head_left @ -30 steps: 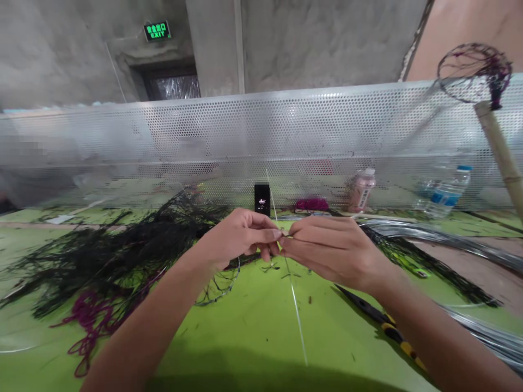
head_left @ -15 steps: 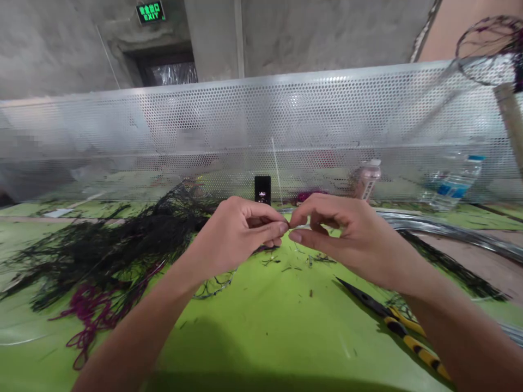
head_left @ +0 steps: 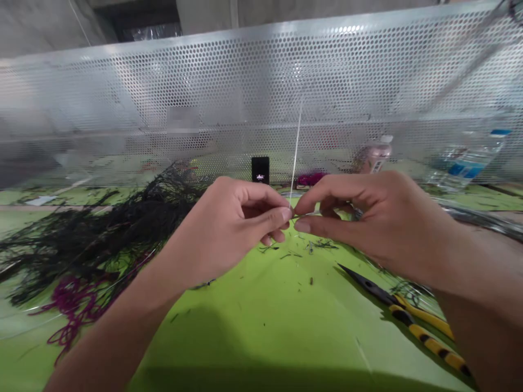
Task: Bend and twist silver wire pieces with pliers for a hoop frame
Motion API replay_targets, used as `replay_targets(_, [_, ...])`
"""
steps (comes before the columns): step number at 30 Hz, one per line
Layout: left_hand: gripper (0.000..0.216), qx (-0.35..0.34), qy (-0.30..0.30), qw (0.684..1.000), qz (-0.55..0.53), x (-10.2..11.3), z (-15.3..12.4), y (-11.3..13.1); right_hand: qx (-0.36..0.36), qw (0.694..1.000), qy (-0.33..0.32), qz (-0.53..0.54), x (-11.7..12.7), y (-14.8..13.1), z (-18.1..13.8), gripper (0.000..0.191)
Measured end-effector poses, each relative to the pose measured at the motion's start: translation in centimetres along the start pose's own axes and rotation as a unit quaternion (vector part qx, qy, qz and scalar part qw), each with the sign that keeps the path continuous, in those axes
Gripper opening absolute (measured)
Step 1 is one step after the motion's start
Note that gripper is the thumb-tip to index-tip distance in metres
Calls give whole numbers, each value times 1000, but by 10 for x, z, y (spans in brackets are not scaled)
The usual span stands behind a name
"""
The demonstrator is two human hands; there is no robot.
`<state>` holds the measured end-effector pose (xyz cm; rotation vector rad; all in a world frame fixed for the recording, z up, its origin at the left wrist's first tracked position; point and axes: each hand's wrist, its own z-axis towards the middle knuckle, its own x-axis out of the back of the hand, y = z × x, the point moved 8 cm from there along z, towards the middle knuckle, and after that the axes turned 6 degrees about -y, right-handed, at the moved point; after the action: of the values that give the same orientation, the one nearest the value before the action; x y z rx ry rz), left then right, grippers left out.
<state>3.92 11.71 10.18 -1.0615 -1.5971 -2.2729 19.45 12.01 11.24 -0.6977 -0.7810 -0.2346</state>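
Note:
My left hand [head_left: 249, 223] pinches a thin pale wire [head_left: 296, 149] between thumb and forefinger. One length of that wire rises straight up from the fingertips. Close against it, my right hand [head_left: 347, 212] has its forefinger and thumb bent around a short strand running sideways from the same spot; the exact contact is too small to see. Below and right lie long-nose pliers [head_left: 376, 294] with yellow and black handles. Short dark clippings [head_left: 322, 245] are scattered on the green tabletop [head_left: 253, 337] beneath my hands.
To the left spreads a tangled heap of black strands [head_left: 102, 218], with magenta cord [head_left: 69, 305] before it. A black phone-like device [head_left: 260, 169] stands behind my hands. Bottles, one pink [head_left: 378, 155] and one clear [head_left: 469, 166], stand near the perforated metal panel [head_left: 229, 98]. Coiled wire lies right.
The view has tipped downward, so the exit sign is out of sight. The upright wire now leans right rather than left. My right hand sits slightly farther right in view.

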Motion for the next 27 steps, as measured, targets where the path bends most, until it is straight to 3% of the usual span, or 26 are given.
replay_targets(5, [12,-22,22,999,-15,0,1,5,16,1000,21,-10,4,-3,0,9])
replay_targets(12, [6,-39,32,992,-114,0,-1,8,63,996,50,-26,6,-20,-7,7])
replay_targets(17, [9,-40,35,988,-146,5,-1,4,80,986,115,-93,11,-32,-14,11])
replay_targets(27, [7,-40,48,978,-201,7,-2,0,35,981,167,-88,5,-32,-17,6])
